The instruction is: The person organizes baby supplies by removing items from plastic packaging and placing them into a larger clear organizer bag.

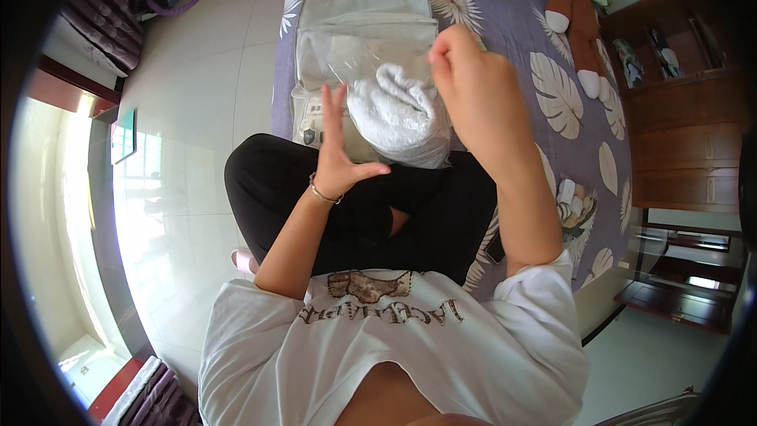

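Observation:
A rolled white towel [393, 112] sits inside a clear plastic bag [434, 157] in front of my crossed legs. My left hand [340, 151], with a bracelet at the wrist, is raised at the bag's left side, thumb and fingers spread and nothing in its grasp. To the upper right of the towel, my right hand [467, 83] has its fingers curled together at the bag's upper edge, where the film appears pinched; the fingertips are partly hidden. Beneath and beyond lies a pale, translucent zippered storage bag [364, 3] with printed writing.
I sit on a bed with a purple leaf-patterned sheet [556, 94]. A brown plush toy [582, 29] lies at the far right. A dark phone [494, 248] and a bag of small items [573, 204] rest on my right. The tiled floor [189, 177] drops away left, with a pink slipper [243, 260].

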### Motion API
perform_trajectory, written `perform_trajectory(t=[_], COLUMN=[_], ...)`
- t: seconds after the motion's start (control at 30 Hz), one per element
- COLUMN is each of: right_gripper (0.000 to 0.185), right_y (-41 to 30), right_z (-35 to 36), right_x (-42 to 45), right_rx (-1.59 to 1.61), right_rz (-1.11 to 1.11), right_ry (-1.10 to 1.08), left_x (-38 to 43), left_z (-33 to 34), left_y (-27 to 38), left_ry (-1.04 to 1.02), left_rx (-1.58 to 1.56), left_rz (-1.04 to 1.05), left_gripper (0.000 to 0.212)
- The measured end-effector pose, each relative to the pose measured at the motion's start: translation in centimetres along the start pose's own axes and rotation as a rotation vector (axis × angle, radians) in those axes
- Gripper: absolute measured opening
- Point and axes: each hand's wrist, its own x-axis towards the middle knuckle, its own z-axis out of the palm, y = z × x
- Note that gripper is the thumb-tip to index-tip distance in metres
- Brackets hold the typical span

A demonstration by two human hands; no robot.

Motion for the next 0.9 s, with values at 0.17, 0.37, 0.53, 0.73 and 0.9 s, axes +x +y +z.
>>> perform_trajectory(t=[0.17, 0.37, 0.53, 0.73, 0.9], right_gripper=[0.008, 0.013, 0.039, 0.069, 0.053], right_y=[-1.5, 0.4, 0.4, -0.4, 0.8], right_z=[-0.3, -2.4, -1.9, 0.0, -0.1], right_x=[-0.8, 0.1, -2.0, -3.5, -2.9], right_rx=[-0.060, 0.678, 0.248, -0.096, 0.052], right_rz=[-0.107, 0.173, -0.476, -0.319, -0.282], right_ry=[-0.046, -0.134, 0.158, 0.026, -0.136], left_x=[2.1, 4.0, 4.2, 4.6, 5.2], left_z=[1.2, -0.1, -0.1, 0.4, 0.5], left_y=[0.8, 1.8, 3.7, 5.2, 6.6], left_ry=[-0.144, -0.142, -0.052, -0.031, -0.108], left_rx=[-0.179, -0.113, -0.159, -0.158, -0.065], left_rz=[-0.254, -0.110, -0.125, -0.129, -0.022], left_gripper=[0.114, 0.086, 0.078, 0.079, 0.081])
